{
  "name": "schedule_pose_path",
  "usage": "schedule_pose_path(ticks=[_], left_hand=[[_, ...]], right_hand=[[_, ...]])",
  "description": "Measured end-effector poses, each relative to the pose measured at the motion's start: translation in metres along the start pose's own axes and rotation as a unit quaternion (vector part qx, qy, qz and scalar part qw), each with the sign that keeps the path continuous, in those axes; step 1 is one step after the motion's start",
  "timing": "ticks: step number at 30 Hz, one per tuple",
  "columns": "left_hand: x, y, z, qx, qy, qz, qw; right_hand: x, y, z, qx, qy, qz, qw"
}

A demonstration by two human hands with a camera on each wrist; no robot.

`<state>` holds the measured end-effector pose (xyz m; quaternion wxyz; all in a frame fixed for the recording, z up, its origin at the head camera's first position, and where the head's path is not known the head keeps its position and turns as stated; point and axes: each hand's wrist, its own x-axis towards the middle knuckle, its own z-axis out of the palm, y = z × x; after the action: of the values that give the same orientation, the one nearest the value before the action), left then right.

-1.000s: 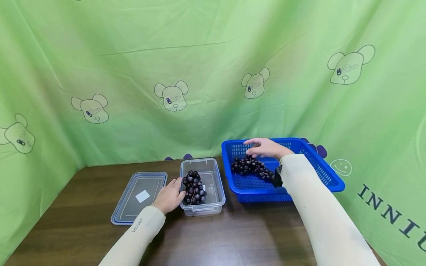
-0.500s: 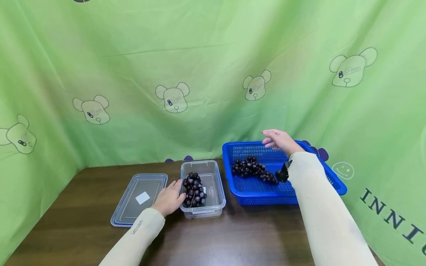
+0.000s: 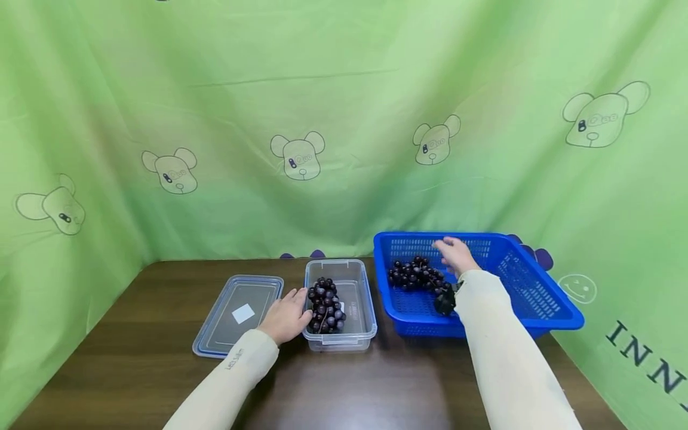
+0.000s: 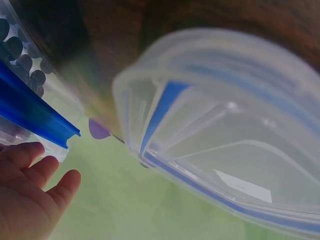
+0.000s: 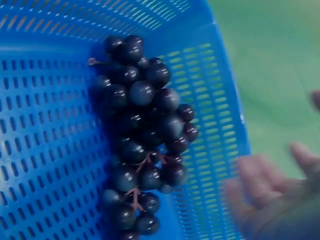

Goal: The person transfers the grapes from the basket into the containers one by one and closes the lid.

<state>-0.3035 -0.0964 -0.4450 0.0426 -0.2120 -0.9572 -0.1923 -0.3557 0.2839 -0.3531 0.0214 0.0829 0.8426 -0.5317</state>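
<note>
A bunch of dark grapes (image 3: 325,306) lies in a clear plastic container (image 3: 357,298) in the head view. My left hand (image 3: 286,316) rests at the container's left rim, fingers extended and touching it; in the left wrist view that hand (image 4: 30,192) also shows spread fingers. To the right, a blue basket (image 3: 529,298) bears a second grape bunch (image 3: 415,275). Over this basket hovers my right hand (image 3: 455,255), fingers loosely bent and nothing in them. The right wrist view has the bunch (image 5: 145,130) apart from the hand (image 5: 270,195), which is blurred.
A clear lid (image 3: 228,325) with a blue seal and a white label (image 3: 243,313) lies left of the container. The wooden table (image 3: 371,394) reaches back to a green curtain (image 3: 349,209) printed with bear heads.
My right hand has lifted off the grapes in the basket, shifted right, then dropped lower over the basket. The left hand stays at the container's rim. The head view has turned slightly left.
</note>
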Motion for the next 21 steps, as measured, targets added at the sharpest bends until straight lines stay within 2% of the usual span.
schedule_pose_path(ticks=[3,5,7,10,15,18,21], left_hand=[[0.001,0.003,0.001,-0.004,-0.01,0.004,0.9999],[0.001,0.004,0.002,-0.003,-0.014,0.001,0.9999],[0.001,0.003,0.001,-0.001,-0.014,0.0,0.9999],[0.0,0.003,-0.002,-0.001,-0.016,-0.006,0.9999],[-0.001,0.004,-0.004,-0.002,-0.018,-0.003,0.9998],[-0.001,0.003,-0.004,0.0,-0.017,0.001,0.9999],[-0.002,0.001,-0.003,0.002,-0.013,-0.004,0.9999]], right_hand=[[-0.002,0.007,-0.003,-0.076,-0.078,0.017,0.994],[0.0,0.008,-0.004,-0.133,-0.118,-0.01,0.984],[0.004,0.007,-0.004,-0.171,-0.139,-0.043,0.974],[0.012,0.004,-0.003,-0.216,-0.126,-0.099,0.963],[0.024,0.006,-0.002,-0.247,-0.076,-0.136,0.956],[0.03,0.015,0.0,-0.264,-0.066,-0.133,0.953],[0.032,0.022,0.005,-0.29,-0.085,-0.114,0.946]])
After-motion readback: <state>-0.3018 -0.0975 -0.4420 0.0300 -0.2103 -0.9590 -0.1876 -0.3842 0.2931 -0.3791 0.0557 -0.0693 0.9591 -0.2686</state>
